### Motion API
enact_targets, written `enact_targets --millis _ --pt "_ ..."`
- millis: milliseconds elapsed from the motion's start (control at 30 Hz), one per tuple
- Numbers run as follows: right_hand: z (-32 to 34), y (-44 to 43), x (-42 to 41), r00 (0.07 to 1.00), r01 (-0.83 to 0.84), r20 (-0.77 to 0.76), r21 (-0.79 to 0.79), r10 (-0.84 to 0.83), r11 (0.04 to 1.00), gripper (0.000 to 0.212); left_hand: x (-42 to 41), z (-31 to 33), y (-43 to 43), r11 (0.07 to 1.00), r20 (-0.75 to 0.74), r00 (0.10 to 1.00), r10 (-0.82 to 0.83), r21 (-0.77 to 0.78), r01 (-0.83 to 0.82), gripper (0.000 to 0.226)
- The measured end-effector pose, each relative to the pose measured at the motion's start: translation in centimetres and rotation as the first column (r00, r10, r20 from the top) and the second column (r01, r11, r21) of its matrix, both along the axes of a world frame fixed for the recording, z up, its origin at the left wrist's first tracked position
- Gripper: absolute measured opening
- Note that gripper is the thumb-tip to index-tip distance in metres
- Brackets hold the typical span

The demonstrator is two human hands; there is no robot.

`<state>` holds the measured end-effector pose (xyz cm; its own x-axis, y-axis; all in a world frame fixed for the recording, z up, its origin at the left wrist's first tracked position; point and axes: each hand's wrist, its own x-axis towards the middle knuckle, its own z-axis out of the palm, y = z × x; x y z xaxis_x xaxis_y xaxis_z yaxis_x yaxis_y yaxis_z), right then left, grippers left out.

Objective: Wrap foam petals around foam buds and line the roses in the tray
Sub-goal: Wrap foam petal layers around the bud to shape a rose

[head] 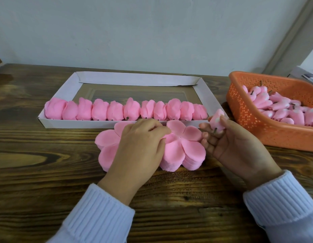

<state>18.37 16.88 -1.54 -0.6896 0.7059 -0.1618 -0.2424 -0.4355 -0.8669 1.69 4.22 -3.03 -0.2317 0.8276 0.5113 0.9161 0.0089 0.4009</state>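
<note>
Right hand (231, 142) gripped one bud (216, 122) between thumb and curled fingers. The bud's long axis was near upright, stem end down. Left hand (141, 142) lay on the petals (184, 149), a stack of flower-shaped sheets near the middle of the table (38, 172). Its fingers were bent and appeared to pinch the top sheet at the stack's centre.

Governing relation: the bud was held just right of the stack's centre and slightly beyond it, apart from the sheets. The right hand was nearer the bud, the left nearer the centre. In my judgement, the stem had yet to be brought down onto that centre, which the left fingers partly covered.

The tray (134, 78) lay just behind the stack. Roses (127, 110) stood in a row along its near wall, with a short gap at the right corner. An orange basket (257, 127) of spare buds (283, 109) sat at the table's right edge, out of the way.
</note>
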Motion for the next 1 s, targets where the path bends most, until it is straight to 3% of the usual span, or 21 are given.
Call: enact_targets --millis 233,367,500,633,767,867,1000 --pt "-0.2 0.1 0.1 1.000 0.011 0.004 -0.005 -0.011 1.000 0.028 -0.2 -0.2 0.0 0.987 -0.086 0.983 0.160 0.011 -0.160 0.003" --pt "-0.6 0.2 0.2 0.999 0.035 -0.017 0.027 -0.034 0.999 0.022 -0.3 0.0 -0.1 0.979 -0.049 0.978 0.201 0.046 -0.199 0.005" --pt "-0.8 0.1 0.2 0.998 0.034 -0.049 0.085 -0.030 0.996 0.019 0.2 0.2 0.0 0.975 0.274 0.954 0.120 0.147 -0.165 0.008" --pt "-0.9 0.2 0.3 0.997 0.075 -0.035 0.121 -0.072 0.990 0.016 0.7 0.4 0.1 0.968 0.587 0.809 -0.012 0.210 -0.139 0.013" --pt "-1.3 0.3 0.3 0.994 0.101 -0.051 0.222 -0.092 0.970 0.021 0.7 0.2 0.4 0.985 0.668 0.744 0.022 0.114 -0.131 0.019" --pt "-1.3 0.1 0.3 0.994 0.101 -0.086 0.381 -0.073 0.919 0.030 0.8 0.2 0.5 0.990 0.717 0.695 0.047 0.057 -0.126 0.018" --pt "-1.1 -0.7 -0.1 0.988 0.142 -0.134 0.579 -0.078 0.803 0.023 0.8 0.1 0.6 0.997 0.884 0.466 0.041 -0.004 -0.079 0.021"
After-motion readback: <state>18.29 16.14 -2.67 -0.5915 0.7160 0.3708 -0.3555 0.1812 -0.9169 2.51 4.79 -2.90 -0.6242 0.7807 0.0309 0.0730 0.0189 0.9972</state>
